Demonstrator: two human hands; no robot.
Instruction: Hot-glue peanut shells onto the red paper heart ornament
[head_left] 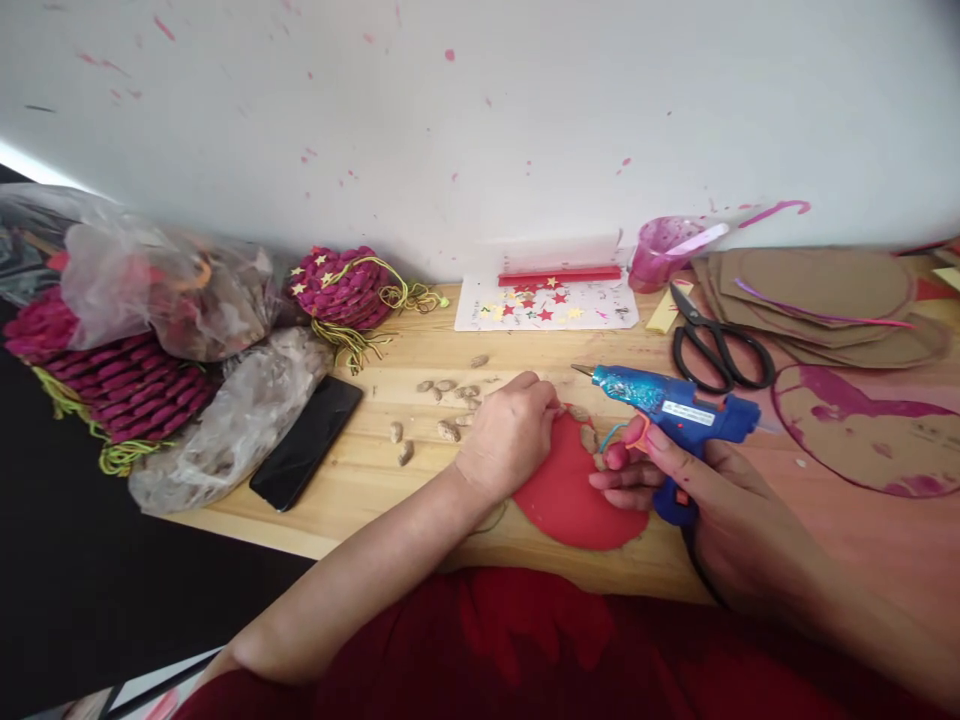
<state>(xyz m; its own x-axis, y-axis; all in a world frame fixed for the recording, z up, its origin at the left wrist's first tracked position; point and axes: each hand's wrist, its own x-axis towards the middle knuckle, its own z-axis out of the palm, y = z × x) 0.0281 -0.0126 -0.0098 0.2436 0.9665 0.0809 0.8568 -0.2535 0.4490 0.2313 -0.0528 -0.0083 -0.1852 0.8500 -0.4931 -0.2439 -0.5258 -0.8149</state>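
My right hand (697, 480) is wrapped round a blue glue gun (675, 405), whose metal tip points left above the table. Below and left of it lies a red rounded piece (581, 500) with several peanuts (589, 438) along its upper edge. My left hand (514, 435) is closed at the upper left edge of the red piece, its fingertips pinched together; what they hold, if anything, is hidden. Several loose peanuts (448, 430) are scattered on the wood to the left of my left hand.
Black scissors (720, 345) and stacked cardboard shapes (817, 285) lie at the right. Star stickers on a white sheet (480, 315) and a pink cup (656, 255) stand by the wall. A phone (307, 440), plastic bags (232, 440) and magenta peanut-covered pieces (142, 390) are left.
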